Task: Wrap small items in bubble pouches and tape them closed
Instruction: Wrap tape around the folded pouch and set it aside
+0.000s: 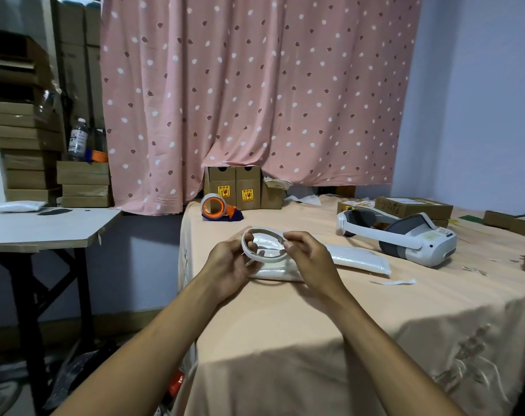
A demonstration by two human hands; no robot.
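Both hands, left hand [231, 259] and right hand [309, 259], grip a tape roll [262, 246] above what seems a bubble pouch [274, 273], near the surface's [285, 319] left edge; bare cloth lies nearer the person.

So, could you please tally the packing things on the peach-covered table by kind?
Tape rolls: 2, one held in both hands, one in the orange dispenser
White bubble pouches: 2, under the hands and beside them
Upright brown boxes with yellow labels: 2
Total: 6
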